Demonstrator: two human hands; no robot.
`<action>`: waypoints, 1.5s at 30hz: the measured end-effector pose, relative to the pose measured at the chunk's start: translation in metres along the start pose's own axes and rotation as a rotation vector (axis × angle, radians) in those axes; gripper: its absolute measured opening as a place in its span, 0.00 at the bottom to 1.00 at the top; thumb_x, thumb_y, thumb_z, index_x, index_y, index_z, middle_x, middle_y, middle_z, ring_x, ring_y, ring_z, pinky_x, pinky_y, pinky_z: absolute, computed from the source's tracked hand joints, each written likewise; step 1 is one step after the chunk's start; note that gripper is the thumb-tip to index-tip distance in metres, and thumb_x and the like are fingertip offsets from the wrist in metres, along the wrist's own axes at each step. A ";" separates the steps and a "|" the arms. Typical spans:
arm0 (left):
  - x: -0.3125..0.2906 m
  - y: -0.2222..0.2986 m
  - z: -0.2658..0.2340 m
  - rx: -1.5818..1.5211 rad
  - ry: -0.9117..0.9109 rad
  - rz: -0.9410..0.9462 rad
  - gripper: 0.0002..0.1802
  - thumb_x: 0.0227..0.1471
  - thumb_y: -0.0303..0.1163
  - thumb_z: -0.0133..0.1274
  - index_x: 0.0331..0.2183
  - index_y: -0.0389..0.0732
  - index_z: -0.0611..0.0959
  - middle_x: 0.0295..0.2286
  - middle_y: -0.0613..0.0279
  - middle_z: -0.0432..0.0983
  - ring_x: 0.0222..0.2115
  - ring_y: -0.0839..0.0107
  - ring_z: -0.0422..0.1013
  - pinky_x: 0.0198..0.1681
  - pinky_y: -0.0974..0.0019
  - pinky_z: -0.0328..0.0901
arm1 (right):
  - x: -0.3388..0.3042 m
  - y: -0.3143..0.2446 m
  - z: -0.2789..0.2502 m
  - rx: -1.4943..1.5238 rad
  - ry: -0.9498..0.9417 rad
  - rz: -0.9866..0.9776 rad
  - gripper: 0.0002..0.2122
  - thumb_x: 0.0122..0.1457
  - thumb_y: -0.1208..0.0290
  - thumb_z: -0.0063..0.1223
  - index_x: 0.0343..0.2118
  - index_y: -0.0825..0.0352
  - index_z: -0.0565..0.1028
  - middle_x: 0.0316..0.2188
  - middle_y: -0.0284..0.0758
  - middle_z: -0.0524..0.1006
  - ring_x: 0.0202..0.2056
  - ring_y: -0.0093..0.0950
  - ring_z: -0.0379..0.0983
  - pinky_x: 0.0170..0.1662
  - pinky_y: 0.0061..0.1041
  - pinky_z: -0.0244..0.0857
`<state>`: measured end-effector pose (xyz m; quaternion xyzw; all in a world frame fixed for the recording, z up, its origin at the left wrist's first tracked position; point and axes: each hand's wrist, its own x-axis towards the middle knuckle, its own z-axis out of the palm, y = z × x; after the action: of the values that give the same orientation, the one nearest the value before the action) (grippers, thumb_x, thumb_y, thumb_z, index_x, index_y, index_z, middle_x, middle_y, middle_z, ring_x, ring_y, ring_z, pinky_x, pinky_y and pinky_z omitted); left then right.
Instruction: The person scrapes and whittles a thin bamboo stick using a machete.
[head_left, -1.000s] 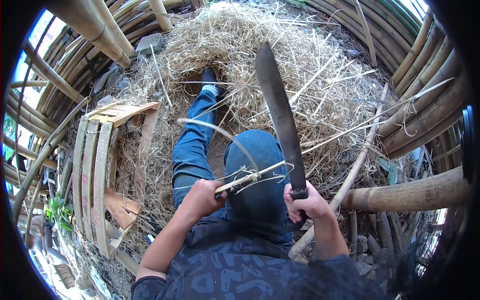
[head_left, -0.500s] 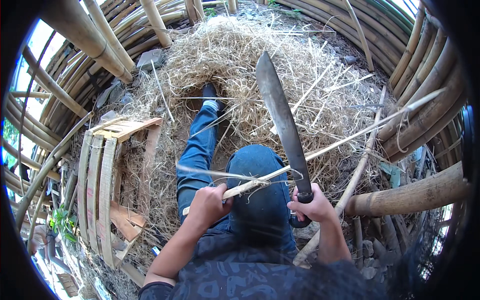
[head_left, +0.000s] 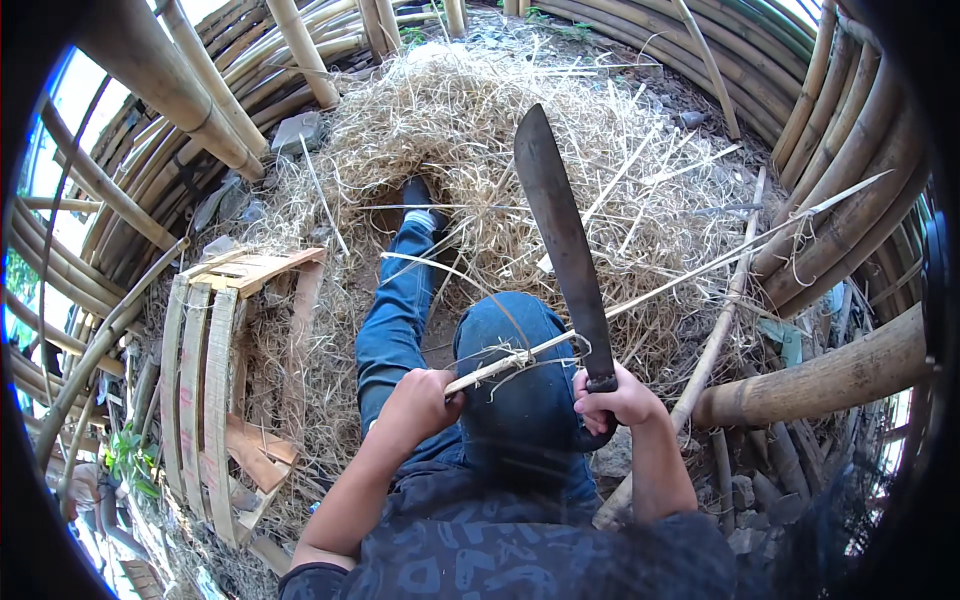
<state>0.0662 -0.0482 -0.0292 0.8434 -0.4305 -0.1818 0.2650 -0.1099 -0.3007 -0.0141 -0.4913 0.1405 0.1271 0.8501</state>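
Presumably for steadiness, the left hand (head_left: 423, 402) grips a strip (head_left: 545, 347) over the knee (head_left: 512, 425). Beside the knee, the right hand (head_left: 622, 398) clasps a machete (head_left: 564, 225).

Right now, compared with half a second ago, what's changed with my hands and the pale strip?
The thin curled shaving on the pale strip has swung upward in the picture, its free end now farther from you. The strip looks narrower, as if turned. Nothing was taken hold of or let go: your left hand keeps the strip, your right hand the upright machete.
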 end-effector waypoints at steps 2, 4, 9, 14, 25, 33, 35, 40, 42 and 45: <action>0.000 0.003 -0.001 0.007 -0.009 -0.021 0.07 0.42 0.29 0.57 0.23 0.35 0.81 0.22 0.43 0.75 0.26 0.45 0.73 0.32 0.50 0.68 | -0.001 -0.003 -0.002 -0.010 -0.018 0.017 0.07 0.51 0.79 0.59 0.25 0.66 0.70 0.13 0.30 0.67 0.13 0.21 0.66 0.19 0.24 0.63; 0.000 0.007 -0.001 0.013 -0.016 -0.040 0.07 0.42 0.29 0.57 0.23 0.34 0.81 0.22 0.43 0.75 0.27 0.45 0.73 0.32 0.50 0.68 | -0.002 -0.007 0.004 -0.082 0.061 -0.006 0.07 0.51 0.77 0.60 0.24 0.66 0.70 0.13 0.30 0.68 0.14 0.21 0.67 0.20 0.24 0.63; -0.008 0.009 0.007 -0.028 0.030 -0.073 0.07 0.42 0.29 0.56 0.24 0.34 0.80 0.22 0.42 0.75 0.27 0.45 0.73 0.32 0.49 0.68 | -0.005 -0.007 0.015 -0.661 0.646 -0.208 0.12 0.48 0.66 0.68 0.24 0.68 0.77 0.16 0.26 0.72 0.18 0.14 0.66 0.23 0.19 0.59; -0.012 0.017 0.017 -0.023 0.081 -0.136 0.08 0.45 0.31 0.54 0.25 0.34 0.79 0.24 0.40 0.76 0.28 0.44 0.73 0.35 0.47 0.68 | -0.002 -0.009 0.032 -0.752 0.758 -0.333 0.15 0.45 0.62 0.71 0.26 0.70 0.77 0.15 0.24 0.72 0.20 0.13 0.64 0.24 0.19 0.59; -0.007 0.017 0.011 -0.105 -0.006 -0.191 0.09 0.45 0.31 0.55 0.26 0.34 0.81 0.24 0.40 0.75 0.30 0.43 0.73 0.36 0.47 0.67 | -0.001 -0.030 0.017 -0.763 0.408 -0.129 0.13 0.42 0.69 0.70 0.20 0.66 0.72 0.17 0.25 0.70 0.21 0.15 0.64 0.25 0.22 0.60; -0.003 0.018 0.013 -0.129 -0.057 -0.230 0.09 0.44 0.30 0.54 0.27 0.34 0.82 0.24 0.39 0.75 0.30 0.42 0.72 0.36 0.48 0.67 | 0.010 -0.021 0.016 -0.395 0.124 0.035 0.11 0.46 0.74 0.65 0.19 0.66 0.70 0.16 0.25 0.70 0.16 0.16 0.66 0.21 0.21 0.60; 0.000 0.019 0.012 -0.136 -0.063 -0.243 0.09 0.44 0.30 0.54 0.28 0.34 0.82 0.25 0.39 0.75 0.30 0.42 0.72 0.36 0.48 0.67 | 0.014 -0.013 0.023 -0.539 0.145 -0.032 0.11 0.46 0.75 0.64 0.19 0.66 0.70 0.15 0.26 0.70 0.14 0.16 0.67 0.19 0.20 0.60; -0.004 0.020 0.011 -0.192 -0.039 -0.248 0.09 0.42 0.30 0.54 0.26 0.34 0.81 0.23 0.40 0.75 0.30 0.42 0.73 0.34 0.49 0.67 | 0.007 -0.012 0.025 -0.684 0.323 -0.185 0.08 0.46 0.75 0.62 0.20 0.66 0.71 0.15 0.26 0.70 0.16 0.15 0.66 0.20 0.19 0.60; -0.005 0.020 0.012 -0.203 -0.037 -0.271 0.09 0.42 0.30 0.54 0.26 0.34 0.81 0.23 0.40 0.75 0.30 0.43 0.73 0.34 0.48 0.67 | 0.000 -0.021 0.026 -0.593 0.376 -0.196 0.08 0.46 0.76 0.61 0.21 0.66 0.71 0.15 0.26 0.70 0.16 0.14 0.66 0.20 0.19 0.60; -0.003 0.021 0.013 -0.141 -0.021 -0.227 0.09 0.43 0.30 0.53 0.25 0.34 0.81 0.23 0.40 0.75 0.29 0.43 0.72 0.34 0.48 0.67 | -0.002 -0.020 0.019 -0.425 0.455 -0.266 0.06 0.47 0.78 0.58 0.23 0.67 0.71 0.15 0.25 0.69 0.16 0.14 0.66 0.20 0.18 0.60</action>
<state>0.0443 -0.0601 -0.0263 0.8641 -0.3211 -0.2492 0.2969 -0.1025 -0.2943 0.0112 -0.6874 0.2315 -0.0715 0.6846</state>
